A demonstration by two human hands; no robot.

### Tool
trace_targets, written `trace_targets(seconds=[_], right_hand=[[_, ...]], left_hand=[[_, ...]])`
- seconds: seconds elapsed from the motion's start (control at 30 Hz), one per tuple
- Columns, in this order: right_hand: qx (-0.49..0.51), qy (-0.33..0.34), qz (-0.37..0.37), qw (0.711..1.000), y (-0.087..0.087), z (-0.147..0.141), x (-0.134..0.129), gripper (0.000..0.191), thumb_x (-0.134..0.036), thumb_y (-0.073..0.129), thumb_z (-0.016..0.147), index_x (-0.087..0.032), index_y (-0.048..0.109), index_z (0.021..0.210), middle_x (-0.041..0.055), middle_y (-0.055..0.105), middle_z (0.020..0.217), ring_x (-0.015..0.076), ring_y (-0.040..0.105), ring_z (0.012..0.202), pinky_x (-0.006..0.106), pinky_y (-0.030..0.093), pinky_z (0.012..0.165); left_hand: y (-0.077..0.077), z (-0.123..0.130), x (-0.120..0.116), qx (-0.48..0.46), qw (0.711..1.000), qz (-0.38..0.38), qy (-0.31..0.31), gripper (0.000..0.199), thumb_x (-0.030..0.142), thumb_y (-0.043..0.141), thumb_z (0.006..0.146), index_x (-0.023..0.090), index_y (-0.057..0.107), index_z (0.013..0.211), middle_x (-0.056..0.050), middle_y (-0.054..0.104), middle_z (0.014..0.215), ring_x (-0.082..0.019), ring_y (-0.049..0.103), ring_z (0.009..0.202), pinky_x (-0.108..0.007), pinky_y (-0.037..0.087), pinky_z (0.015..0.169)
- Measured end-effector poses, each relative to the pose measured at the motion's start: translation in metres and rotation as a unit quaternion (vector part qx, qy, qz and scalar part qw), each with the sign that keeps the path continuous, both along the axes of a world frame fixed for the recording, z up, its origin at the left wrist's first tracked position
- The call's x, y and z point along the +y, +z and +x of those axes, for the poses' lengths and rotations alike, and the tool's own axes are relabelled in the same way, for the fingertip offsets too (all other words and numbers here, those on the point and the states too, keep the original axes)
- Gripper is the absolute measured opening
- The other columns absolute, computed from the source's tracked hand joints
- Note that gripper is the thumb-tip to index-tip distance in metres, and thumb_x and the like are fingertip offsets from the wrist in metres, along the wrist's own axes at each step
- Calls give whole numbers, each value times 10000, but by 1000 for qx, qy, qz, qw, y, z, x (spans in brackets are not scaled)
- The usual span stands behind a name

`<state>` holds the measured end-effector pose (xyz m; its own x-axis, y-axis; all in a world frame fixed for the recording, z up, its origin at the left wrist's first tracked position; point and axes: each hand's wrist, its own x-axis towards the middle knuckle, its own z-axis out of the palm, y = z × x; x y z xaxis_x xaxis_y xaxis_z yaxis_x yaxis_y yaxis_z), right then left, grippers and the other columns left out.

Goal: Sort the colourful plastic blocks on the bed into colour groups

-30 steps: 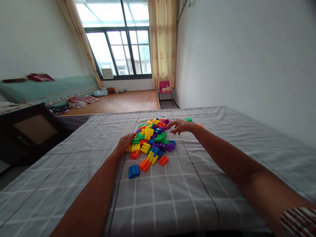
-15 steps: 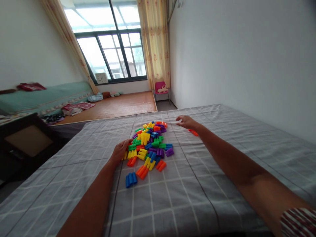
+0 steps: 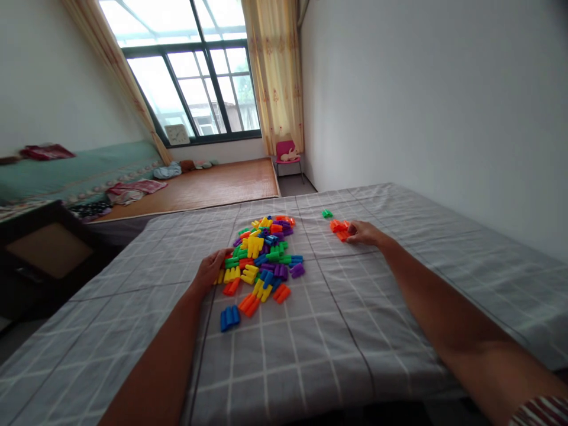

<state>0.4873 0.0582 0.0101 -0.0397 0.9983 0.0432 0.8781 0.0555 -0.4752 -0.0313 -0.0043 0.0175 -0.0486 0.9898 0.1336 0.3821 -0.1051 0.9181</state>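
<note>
Here, I see the right hand [image 3: 364,233] curled at orange tubular plastic blocks [image 3: 339,227], left hand [image 3: 212,269] against a multicoloured plastic-block pile [image 3: 255,247], both grips unclear.

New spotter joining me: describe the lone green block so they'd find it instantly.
On the grey checked cloth, look right of the big mixed pile to the orange cluster at the right hand. The green block lies just beyond, slightly left: the only green piece outside the pile.

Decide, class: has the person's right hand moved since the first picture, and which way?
Yes: the right hand has moved rightward relative to the pink chair, from beside the multicoloured pile to the orange pieces.
</note>
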Motion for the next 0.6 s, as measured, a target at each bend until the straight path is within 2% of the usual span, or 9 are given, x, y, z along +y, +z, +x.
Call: trace_targets(seconds=[0.2,0.33,0.43,0.53,0.6], right_hand=[[33,23,22,999,-6,4,1,386,-508,758,552,-197,575,686,-9,627,678,141,554,621,239,362,548],[56,5,151,987,-1,-2,-10,443,-633,587,718,-198,533,649,2,568,597,130,494,561,248,333,529],[52,8,220,974,2,-18,-19,451,-619,470,813,-202,510,645,-1,536,567,123,458,527,250,318,533],[17,28,219,975,2,-37,-27,454,-583,413,860,-204,512,630,-2,520,545,123,448,511,252,307,542],[-1,19,216,976,1,-44,-29,469,-575,373,884,-206,526,638,2,518,539,129,451,515,254,303,545]], left_hand=[[1,2,0,13,1000,10,-16,651,677,514,757,136,715,1058,-78,731,990,-252,651,910,-333,516,787],[-4,1,2,-2,1000,-4,-22,638,658,515,764,135,701,1080,-76,728,1000,-241,653,895,-322,515,768],[-7,1,3,-15,1000,-12,-21,641,652,520,761,133,692,1096,-75,729,988,-236,654,876,-322,515,760],[-6,1,2,-7,1000,-4,-16,640,658,514,761,135,704,1077,-71,728,987,-238,650,884,-317,511,760],[-5,2,1,7,1000,3,-14,644,670,511,756,139,714,1058,-68,728,989,-245,644,900,-319,508,768]])
